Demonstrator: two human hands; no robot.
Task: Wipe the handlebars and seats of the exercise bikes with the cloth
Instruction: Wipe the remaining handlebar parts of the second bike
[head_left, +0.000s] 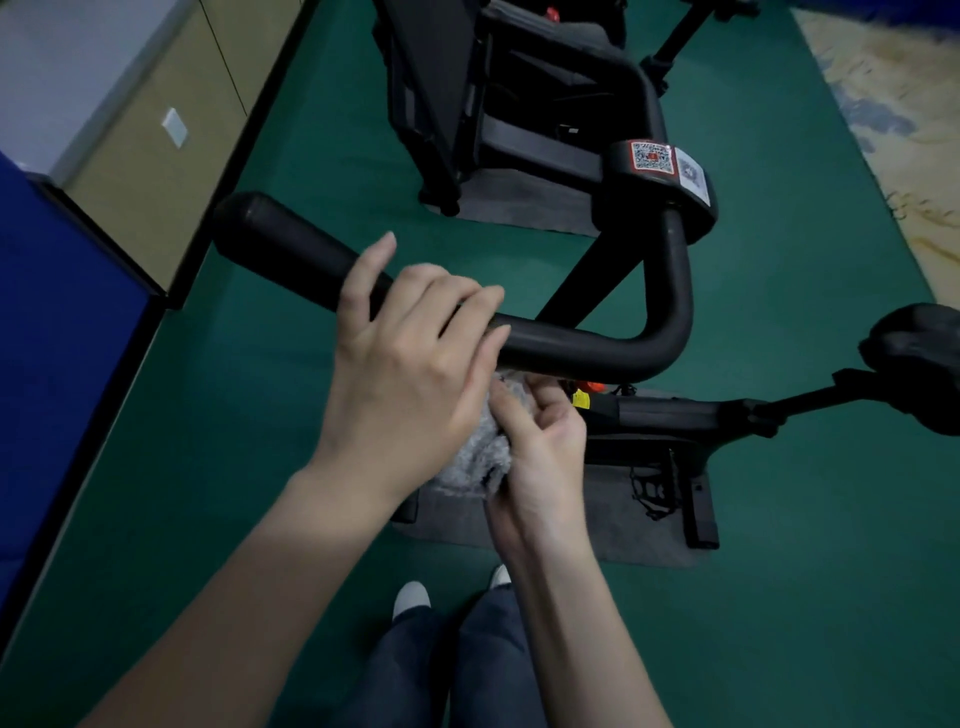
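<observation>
A black padded handlebar (587, 349) of the near exercise bike curves across the middle of the view, its free end pointing up left. My left hand (410, 364) rests over the bar with fingers spread and curled on top of it. Just below the bar, my right hand (540, 441) is closed on a fluffy grey cloth (475, 460), which is bunched between both hands. The bike's black seat (914, 358) shows at the right edge on its post.
A second black exercise bike (498, 104) stands behind, on a grey mat. The near bike's base sits on another grey mat (613, 525). The floor is green. A beige wall and blue panel (57, 338) run along the left. My legs and white shoes are below.
</observation>
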